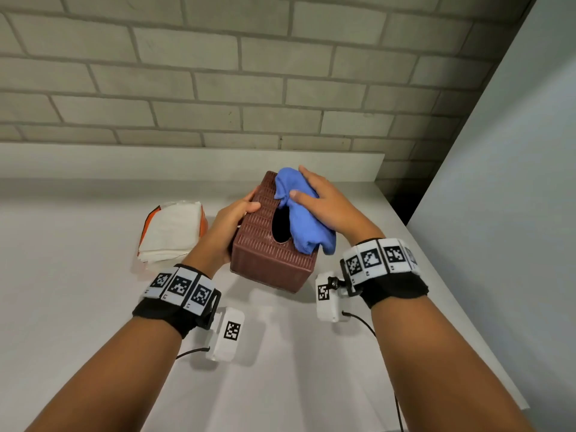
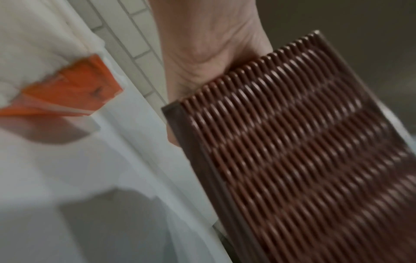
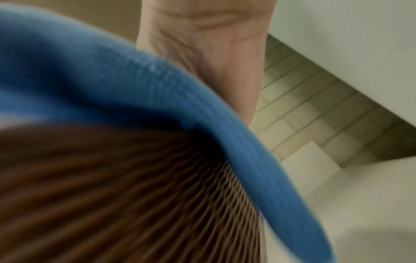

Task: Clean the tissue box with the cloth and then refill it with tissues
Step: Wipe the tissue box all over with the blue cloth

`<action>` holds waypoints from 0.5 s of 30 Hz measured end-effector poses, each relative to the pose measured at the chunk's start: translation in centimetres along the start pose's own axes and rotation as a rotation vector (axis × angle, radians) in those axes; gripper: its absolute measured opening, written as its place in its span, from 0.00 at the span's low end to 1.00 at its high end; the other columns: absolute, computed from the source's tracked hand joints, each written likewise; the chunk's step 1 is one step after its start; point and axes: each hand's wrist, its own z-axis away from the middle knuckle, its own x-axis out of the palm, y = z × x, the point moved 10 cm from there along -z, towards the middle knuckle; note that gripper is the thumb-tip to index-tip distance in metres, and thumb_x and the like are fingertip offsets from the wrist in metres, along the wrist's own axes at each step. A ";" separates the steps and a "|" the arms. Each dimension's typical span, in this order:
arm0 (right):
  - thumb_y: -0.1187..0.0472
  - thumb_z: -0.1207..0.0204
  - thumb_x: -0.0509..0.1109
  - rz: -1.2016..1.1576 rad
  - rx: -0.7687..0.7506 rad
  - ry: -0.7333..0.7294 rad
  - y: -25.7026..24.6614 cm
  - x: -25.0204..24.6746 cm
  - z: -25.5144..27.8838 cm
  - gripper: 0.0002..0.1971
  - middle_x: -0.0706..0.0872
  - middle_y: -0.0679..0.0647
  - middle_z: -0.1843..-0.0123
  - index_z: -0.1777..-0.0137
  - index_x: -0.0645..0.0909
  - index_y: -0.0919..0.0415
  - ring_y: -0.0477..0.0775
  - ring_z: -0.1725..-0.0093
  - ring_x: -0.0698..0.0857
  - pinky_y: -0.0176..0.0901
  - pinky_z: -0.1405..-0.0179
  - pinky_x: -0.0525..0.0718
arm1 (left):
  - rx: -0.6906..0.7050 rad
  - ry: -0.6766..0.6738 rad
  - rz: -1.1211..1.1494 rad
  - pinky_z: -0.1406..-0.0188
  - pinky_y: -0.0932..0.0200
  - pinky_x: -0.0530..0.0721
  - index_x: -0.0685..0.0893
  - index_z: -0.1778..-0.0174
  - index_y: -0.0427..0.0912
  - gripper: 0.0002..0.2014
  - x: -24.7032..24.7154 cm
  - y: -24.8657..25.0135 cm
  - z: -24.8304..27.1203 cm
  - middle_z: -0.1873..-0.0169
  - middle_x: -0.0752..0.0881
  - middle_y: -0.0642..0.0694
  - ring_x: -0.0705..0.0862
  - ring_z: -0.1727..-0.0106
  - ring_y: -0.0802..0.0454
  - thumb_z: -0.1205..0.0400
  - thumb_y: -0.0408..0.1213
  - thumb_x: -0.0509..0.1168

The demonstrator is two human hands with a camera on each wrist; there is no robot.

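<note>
The tissue box (image 1: 268, 244), a brown rectangular block moulded in a ribbed, basket-weave pattern with a dark oval slot in its top, is seen near the middle of a smooth pale grey counter (image 1: 93, 338). A soft blue knitted cloth (image 1: 304, 213), bunched and draped over the box's top and right edge, is pressed down by the right hand (image 1: 324, 204), whose fingers lie spread over it. The box's left side is gripped by the left hand (image 1: 227, 226), thumb laid on the top. Just left of the box, a pack of white tissues (image 1: 171, 232) in torn orange wrapping is seen; no writing on it can be read. Black-and-white square-coded wristbands (image 1: 378, 258) are worn on both wrists. Behind, a wall of matt grey brick (image 1: 218, 73) is seen.
</note>
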 end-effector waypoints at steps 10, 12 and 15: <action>0.58 0.27 0.71 0.094 -0.031 0.134 -1.3 -1.7 1.1 0.21 0.87 0.55 0.39 0.32 0.79 0.58 0.55 0.41 0.84 0.41 0.46 0.80 | -0.169 -0.117 -0.095 0.66 0.60 0.88 0.85 0.46 0.45 0.14 0.3 0.5 1.3 0.59 0.92 0.44 0.91 0.64 0.51 0.22 0.47 0.63; 0.58 0.26 0.70 0.068 -0.009 0.167 -1.3 -2.1 1.2 0.19 0.88 0.56 0.43 0.35 0.81 0.59 0.54 0.47 0.84 0.41 0.52 0.78 | -0.106 -0.043 -0.080 0.55 0.54 0.88 0.82 0.35 0.50 0.26 -0.8 1.9 1.3 0.48 0.90 0.44 0.91 0.54 0.49 0.29 0.54 0.69; 0.57 0.25 0.69 0.005 0.050 0.234 -0.4 -2.7 1.4 0.15 0.85 0.54 0.54 0.41 0.83 0.62 0.52 0.55 0.81 0.39 0.59 0.75 | -0.087 0.095 0.015 0.43 0.45 0.81 0.71 0.24 0.51 0.40 -2.8 2.4 1.4 0.37 0.85 0.42 0.85 0.40 0.44 0.30 0.67 0.63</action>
